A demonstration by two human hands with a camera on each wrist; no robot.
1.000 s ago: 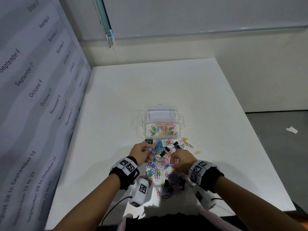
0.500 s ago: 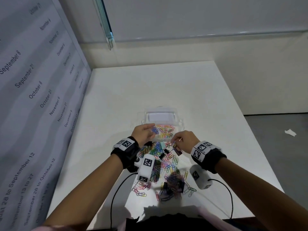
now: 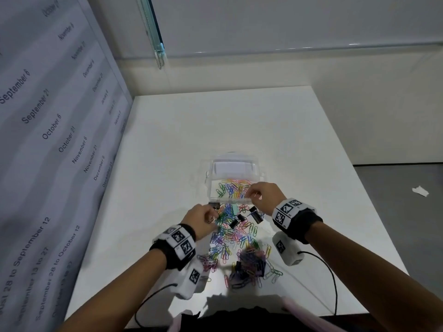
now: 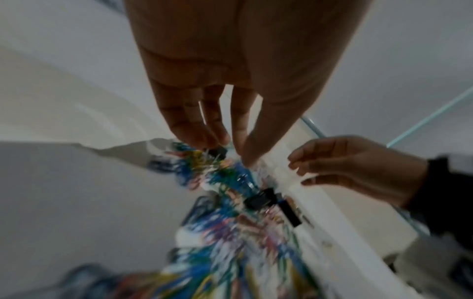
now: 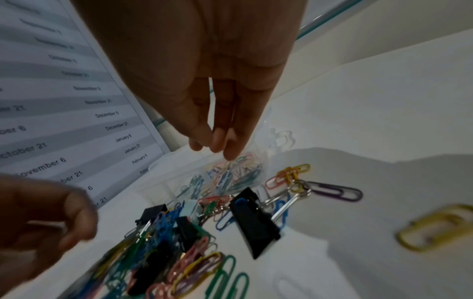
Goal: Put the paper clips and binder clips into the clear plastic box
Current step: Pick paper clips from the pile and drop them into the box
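Observation:
The clear plastic box (image 3: 257, 174) stands open at mid-table with several coloured paper clips in it. Just in front lies a loose pile of paper clips (image 3: 230, 236) with black binder clips (image 3: 255, 215) mixed in; the largest binder clip (image 5: 253, 220) lies close below my right wrist. My right hand (image 3: 250, 194) hovers over the box's near right edge, fingers pointing down and relaxed, nothing between them (image 5: 217, 147). My left hand (image 3: 212, 218) is down at the pile's far left corner beside a binder clip (image 3: 214, 205); its curled fingers (image 5: 76, 222) seem to pinch a silvery paper clip. The left wrist view is blurred.
A wall panel printed with dates (image 3: 60, 140) runs along the table's left side. A darker heap of clips (image 3: 251, 262) lies near the front edge. Black cables (image 3: 332, 274) trail from the wrist cameras. The table drops off at the right, with a paper scrap (image 3: 420, 190) on the floor.
My left hand came back from over the box down to the pile. My right hand moved forward from the pile to above the box, and its fingers have loosened.

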